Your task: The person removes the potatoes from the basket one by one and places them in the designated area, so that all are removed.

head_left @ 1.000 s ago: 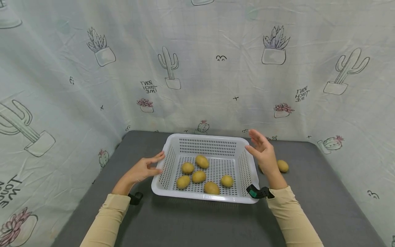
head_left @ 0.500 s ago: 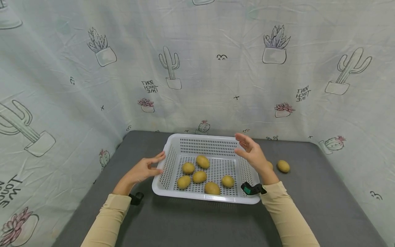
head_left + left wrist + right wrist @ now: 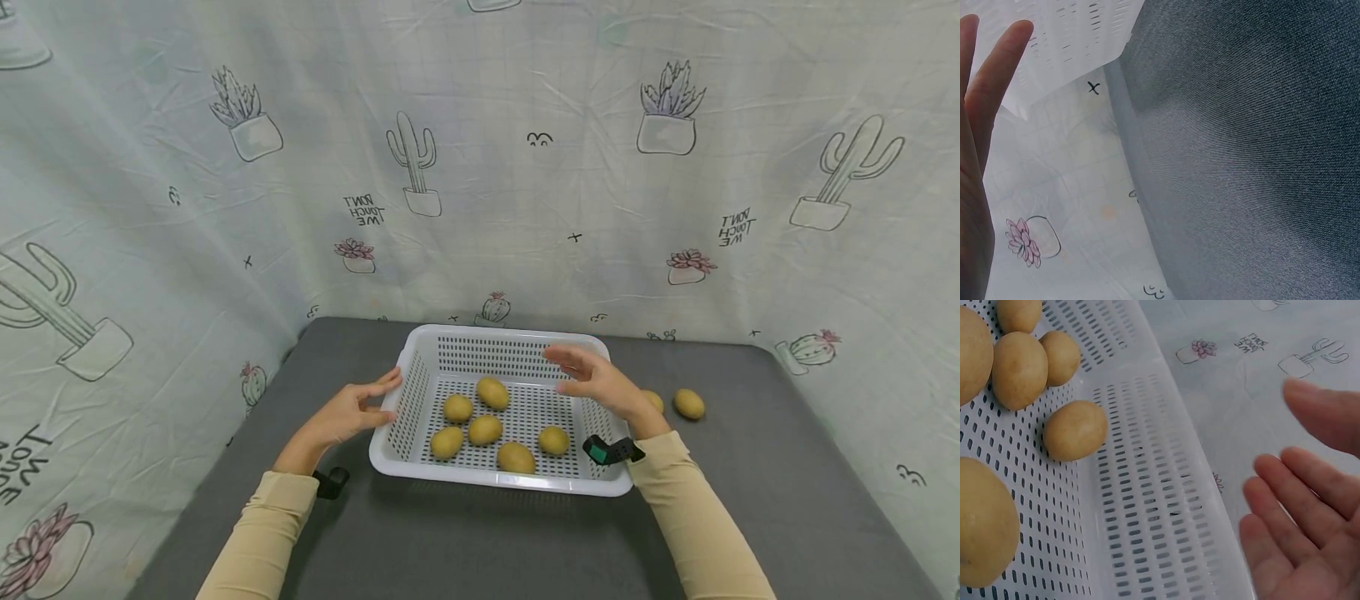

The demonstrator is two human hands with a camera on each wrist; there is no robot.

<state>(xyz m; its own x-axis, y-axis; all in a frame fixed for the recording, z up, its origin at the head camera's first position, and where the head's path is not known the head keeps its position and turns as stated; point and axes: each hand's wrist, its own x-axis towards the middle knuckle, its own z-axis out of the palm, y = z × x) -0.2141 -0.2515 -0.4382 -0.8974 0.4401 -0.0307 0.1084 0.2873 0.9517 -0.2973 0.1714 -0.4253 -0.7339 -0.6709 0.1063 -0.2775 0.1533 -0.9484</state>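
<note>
A white plastic basket point(image 3: 510, 481) with slotted walls holds several yellow potatoes point(image 3: 516, 457). My left hand point(image 3: 347, 414) is at its left rim, fingers extended and fingertips right at the edge. In the left wrist view, straight fingers point(image 3: 999, 75) overlap the slotted basket wall point(image 3: 1085, 37). Over the right part of the basket is my right hand point(image 3: 600, 383), holding nothing. The right wrist view shows its palm point(image 3: 1310, 562) with the fingers loosely extended and the thumb apart. Potatoes point(image 3: 1075, 430) lie on the perforated floor in that view.
To the right of the basket, two more potatoes lie on the grey table; one point(image 3: 688, 404) shows fully, the other point(image 3: 654, 401) is partly hidden by my right wrist. A pale curtain point(image 3: 480, 208) printed with cacti hangs along the table's back and sides.
My right hand has moved left and lower, from the basket's right rim to over its inside. The left hand, basket and potatoes in it have stayed put.
</note>
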